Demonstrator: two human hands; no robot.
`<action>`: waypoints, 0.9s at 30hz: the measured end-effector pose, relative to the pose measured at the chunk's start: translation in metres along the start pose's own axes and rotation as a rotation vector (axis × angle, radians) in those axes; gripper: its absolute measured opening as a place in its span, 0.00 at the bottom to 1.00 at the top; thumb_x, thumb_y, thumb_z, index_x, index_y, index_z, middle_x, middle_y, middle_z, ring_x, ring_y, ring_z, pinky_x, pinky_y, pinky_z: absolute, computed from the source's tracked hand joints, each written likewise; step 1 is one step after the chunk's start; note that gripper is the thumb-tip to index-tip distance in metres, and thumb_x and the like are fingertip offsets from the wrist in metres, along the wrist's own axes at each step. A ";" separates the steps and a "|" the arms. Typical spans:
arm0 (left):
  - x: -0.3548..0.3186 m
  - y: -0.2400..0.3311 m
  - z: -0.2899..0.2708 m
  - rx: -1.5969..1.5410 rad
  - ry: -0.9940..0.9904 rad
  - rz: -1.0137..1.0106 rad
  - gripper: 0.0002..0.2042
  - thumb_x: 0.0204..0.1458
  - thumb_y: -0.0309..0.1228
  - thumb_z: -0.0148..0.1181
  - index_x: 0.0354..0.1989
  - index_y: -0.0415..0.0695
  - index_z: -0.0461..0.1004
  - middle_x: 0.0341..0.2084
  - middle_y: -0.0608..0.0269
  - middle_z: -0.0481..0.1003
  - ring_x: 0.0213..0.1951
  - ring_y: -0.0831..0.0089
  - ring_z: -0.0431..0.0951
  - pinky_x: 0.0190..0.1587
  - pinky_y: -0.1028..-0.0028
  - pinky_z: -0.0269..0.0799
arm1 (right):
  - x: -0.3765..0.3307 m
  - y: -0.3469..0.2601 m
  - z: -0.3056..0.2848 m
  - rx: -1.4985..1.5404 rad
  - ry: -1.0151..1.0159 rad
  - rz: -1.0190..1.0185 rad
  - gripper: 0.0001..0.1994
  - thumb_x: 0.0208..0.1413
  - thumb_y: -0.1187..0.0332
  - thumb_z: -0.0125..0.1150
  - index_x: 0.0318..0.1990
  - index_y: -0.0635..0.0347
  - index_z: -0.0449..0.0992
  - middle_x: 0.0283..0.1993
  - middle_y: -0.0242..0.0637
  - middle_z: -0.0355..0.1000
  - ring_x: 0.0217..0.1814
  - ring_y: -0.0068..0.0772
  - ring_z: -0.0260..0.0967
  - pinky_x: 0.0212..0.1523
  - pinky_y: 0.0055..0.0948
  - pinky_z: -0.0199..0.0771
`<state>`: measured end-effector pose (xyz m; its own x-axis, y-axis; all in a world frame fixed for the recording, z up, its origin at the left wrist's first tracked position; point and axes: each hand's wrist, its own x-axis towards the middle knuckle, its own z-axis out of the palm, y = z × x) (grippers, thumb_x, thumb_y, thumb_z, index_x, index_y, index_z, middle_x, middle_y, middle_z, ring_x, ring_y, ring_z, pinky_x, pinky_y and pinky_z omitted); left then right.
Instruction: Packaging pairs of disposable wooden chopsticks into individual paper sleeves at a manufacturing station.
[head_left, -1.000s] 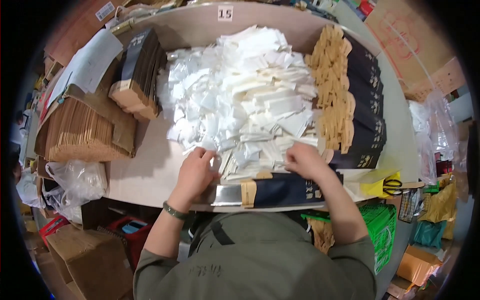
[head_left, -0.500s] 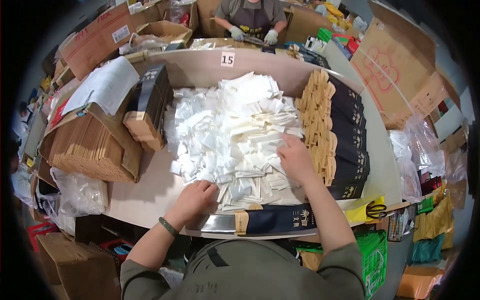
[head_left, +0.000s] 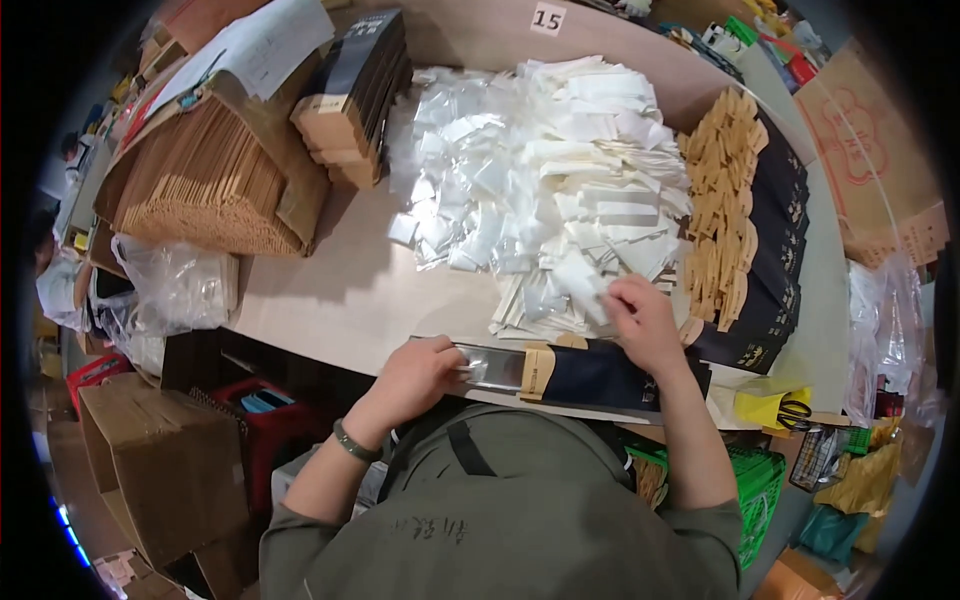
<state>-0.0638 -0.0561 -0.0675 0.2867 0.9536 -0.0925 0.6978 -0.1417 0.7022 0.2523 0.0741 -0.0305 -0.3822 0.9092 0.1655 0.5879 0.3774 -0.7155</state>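
Observation:
My left hand (head_left: 418, 376) is closed at the table's front edge, its fingertips pinching what looks like a small clear packet (head_left: 472, 362). Just under that packet lies a shiny silver flat piece (head_left: 503, 368), which meets the tan end of a dark blue paper sleeve (head_left: 590, 376). My right hand (head_left: 645, 322) pinches a white paper packet (head_left: 580, 283) over the near edge of a heap of white packets (head_left: 610, 150). To the left of that heap, small clear packets (head_left: 460, 165) lie in a loose pile.
Overlapping dark blue sleeves with tan ends (head_left: 775, 230) line the right side. At left stand a carton of brown cardboard pieces (head_left: 200, 190) and a bundled dark stack (head_left: 350, 95). A low board (head_left: 470, 25) edges the back. Scissors (head_left: 793, 414) lie at the right front corner.
My left hand has gone from the clear pile's edge to the silver piece. My right hand has come nearer, now with a white packet. The view has tilted down and shifted left.

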 end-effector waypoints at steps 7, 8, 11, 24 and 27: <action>0.012 0.024 -0.006 0.220 0.070 -0.056 0.17 0.42 0.39 0.71 0.37 0.45 0.74 0.31 0.58 0.75 0.34 0.53 0.76 0.36 0.59 0.72 | 0.012 -0.066 0.060 0.649 -0.440 0.119 0.05 0.59 0.74 0.62 0.38 0.66 0.78 0.33 0.29 0.73 0.34 0.18 0.67 0.36 0.21 0.68; 0.012 0.025 -0.010 0.273 0.074 -0.066 0.20 0.40 0.40 0.73 0.39 0.45 0.75 0.32 0.57 0.75 0.35 0.53 0.77 0.37 0.59 0.72 | 0.011 -0.066 0.066 0.717 -0.490 0.220 0.04 0.59 0.74 0.62 0.38 0.66 0.78 0.32 0.27 0.73 0.34 0.16 0.67 0.36 0.21 0.69; 0.002 0.021 -0.034 0.329 0.166 -0.045 0.24 0.37 0.41 0.76 0.43 0.47 0.76 0.34 0.56 0.77 0.37 0.54 0.78 0.37 0.60 0.73 | 0.000 -0.065 0.081 0.580 -0.499 0.214 0.07 0.59 0.70 0.63 0.38 0.65 0.79 0.30 0.30 0.74 0.32 0.18 0.69 0.36 0.21 0.69; 0.022 -0.095 -0.315 0.792 0.677 -0.510 0.13 0.56 0.33 0.55 0.43 0.41 0.80 0.38 0.44 0.79 0.41 0.45 0.79 0.44 0.55 0.74 | -0.034 -0.060 0.125 -0.121 -0.136 -0.173 0.10 0.43 0.65 0.73 0.28 0.57 0.76 0.34 0.37 0.70 0.41 0.44 0.67 0.44 0.42 0.66; 0.022 -0.098 -0.312 0.855 0.722 -0.460 0.13 0.54 0.29 0.51 0.43 0.40 0.80 0.38 0.38 0.78 0.43 0.43 0.78 0.46 0.53 0.74 | -0.036 -0.064 0.120 -0.143 -0.023 -0.279 0.15 0.43 0.65 0.73 0.37 0.57 0.76 0.37 0.38 0.72 0.44 0.46 0.68 0.45 0.43 0.67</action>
<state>-0.3307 0.0614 0.0818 -0.3447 0.8509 0.3964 0.9249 0.3801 -0.0115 0.1429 -0.0042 -0.0717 -0.5578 0.7636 0.3254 0.5518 0.6340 -0.5418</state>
